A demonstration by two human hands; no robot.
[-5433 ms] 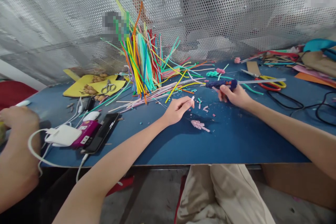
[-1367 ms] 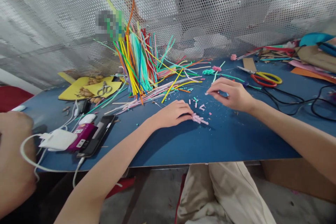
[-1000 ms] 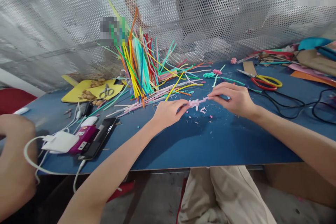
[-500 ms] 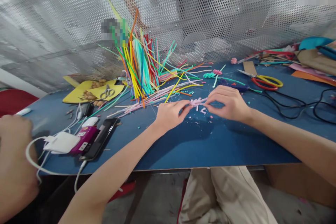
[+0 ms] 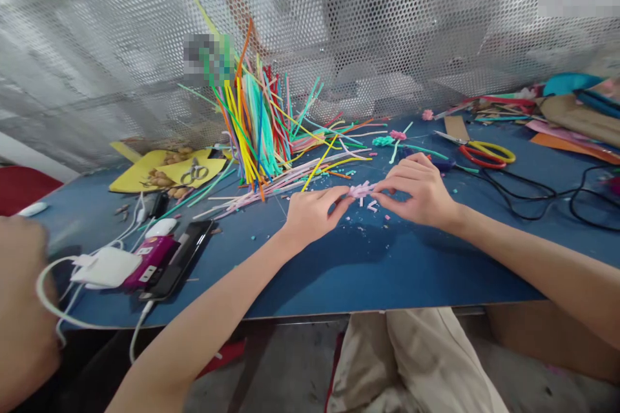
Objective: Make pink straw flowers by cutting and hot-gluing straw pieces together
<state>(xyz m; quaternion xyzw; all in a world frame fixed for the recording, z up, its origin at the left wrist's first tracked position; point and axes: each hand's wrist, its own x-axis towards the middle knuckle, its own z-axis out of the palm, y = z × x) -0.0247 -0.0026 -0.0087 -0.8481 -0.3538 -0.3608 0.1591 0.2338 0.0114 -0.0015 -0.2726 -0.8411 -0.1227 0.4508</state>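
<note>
Between my two hands stretches a short lilac twist of pipe cleaner [image 5: 361, 190], held level just above the table. My left hand [image 5: 317, 210] pinches its left end between thumb and forefinger. The right end sits in the fingertips of my right hand [image 5: 417, 192], whose other fingers are curled. Below the twist lie small lilac clippings [image 5: 372, 206] and fine fluff. Just beyond my hands are a teal twisted piece [image 5: 382, 141] and a pink one [image 5: 398, 135].
A bundle of coloured pipe cleaners [image 5: 256, 126] stands behind, with loose ones around it. Red-and-yellow scissors [image 5: 487, 151] and black cables lie right. At left are a phone [image 5: 178, 261], a purple power strip [image 5: 149, 261], white chargers and another person's arm [image 5: 24, 310]. A perforated metal screen [image 5: 387, 26] rises behind.
My right fingertips have moved slightly left, closer to my left hand along the lilac twist. The whole view has shifted a little. Both hands keep their hold.
</note>
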